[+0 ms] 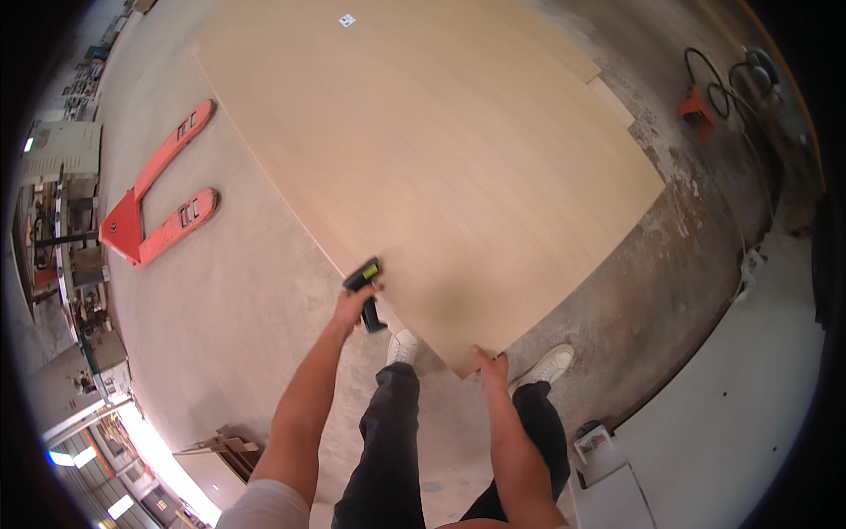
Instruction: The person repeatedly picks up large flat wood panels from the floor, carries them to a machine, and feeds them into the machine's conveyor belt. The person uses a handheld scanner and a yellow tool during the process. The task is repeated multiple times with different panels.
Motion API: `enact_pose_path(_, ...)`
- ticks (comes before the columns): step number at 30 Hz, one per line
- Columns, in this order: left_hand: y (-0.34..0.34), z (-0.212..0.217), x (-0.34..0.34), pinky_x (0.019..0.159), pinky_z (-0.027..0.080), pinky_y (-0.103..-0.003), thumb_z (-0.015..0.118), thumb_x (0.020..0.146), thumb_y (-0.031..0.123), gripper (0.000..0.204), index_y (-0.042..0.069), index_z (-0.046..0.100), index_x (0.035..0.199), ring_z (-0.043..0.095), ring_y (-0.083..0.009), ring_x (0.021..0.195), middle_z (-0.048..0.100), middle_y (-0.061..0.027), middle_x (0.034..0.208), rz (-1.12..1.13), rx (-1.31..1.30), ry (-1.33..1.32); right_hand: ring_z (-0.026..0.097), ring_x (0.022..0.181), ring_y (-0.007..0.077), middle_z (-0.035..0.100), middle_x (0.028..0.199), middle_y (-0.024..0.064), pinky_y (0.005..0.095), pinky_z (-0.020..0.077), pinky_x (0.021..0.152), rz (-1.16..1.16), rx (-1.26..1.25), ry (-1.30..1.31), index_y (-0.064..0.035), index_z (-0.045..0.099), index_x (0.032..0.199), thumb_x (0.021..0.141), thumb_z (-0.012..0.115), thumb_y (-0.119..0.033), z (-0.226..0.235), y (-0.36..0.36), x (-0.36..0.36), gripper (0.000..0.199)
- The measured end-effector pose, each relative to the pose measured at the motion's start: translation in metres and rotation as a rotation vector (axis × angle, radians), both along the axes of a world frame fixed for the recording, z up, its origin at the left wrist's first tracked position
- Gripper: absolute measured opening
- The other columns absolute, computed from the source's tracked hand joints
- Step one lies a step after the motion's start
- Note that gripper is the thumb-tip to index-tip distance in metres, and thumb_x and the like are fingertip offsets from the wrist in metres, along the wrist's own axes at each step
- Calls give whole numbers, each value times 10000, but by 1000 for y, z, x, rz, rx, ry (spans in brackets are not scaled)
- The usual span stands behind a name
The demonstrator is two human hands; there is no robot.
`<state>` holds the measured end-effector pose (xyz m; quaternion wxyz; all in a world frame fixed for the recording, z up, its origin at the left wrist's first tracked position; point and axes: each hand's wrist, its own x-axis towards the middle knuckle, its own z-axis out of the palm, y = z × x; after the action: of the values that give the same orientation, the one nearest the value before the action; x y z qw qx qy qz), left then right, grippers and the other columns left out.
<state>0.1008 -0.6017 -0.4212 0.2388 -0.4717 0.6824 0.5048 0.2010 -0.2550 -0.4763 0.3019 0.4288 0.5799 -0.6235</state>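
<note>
Large pale plywood sheet [441, 167] on the concrete floor [238, 326], both hands at its near corner.
Right hand [491, 366] pinches that corner; left hand [354, 307], beside it, grips a black-and-yellow handheld tool [365, 293]. Such a slight pinch could let the sheet slip.

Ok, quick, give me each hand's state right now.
Left hand: closed around the handle of a black handheld tool at the plywood sheet's edge.
Right hand: gripping the sheet's near corner.

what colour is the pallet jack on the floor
Orange-red, seen in the head view: pallet jack.
</note>
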Motion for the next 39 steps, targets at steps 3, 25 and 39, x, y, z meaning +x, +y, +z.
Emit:
enact_pose_path(3,-6,18,-66,331,309,-237,669,848,430,330,104,682,894,505,-87,416,646,-8,673,165,216,167,654,887,162,664,1111,79,300,526,668,-48,-26,42,3,582,1211,825,804,-154,38,19,12,472)
enact_pose_path(25,225,328,121,328,266,-262,705,827,294,213,90,680,881,437,-102,378,564,13,608,202,480,115,619,1066,291,644,1204,175,403,518,917,-495,462,357,106,556,1265,905,701,-149,503,401,-8,465)
enact_pose_path(39,215,495,82,460,455,-299,673,786,358,218,159,595,826,525,-152,495,517,10,597,574,578,322,647,917,269,695,1005,188,406,503,798,2,1422,397,101,608,1161,933,655,-360,937,566,96,517)
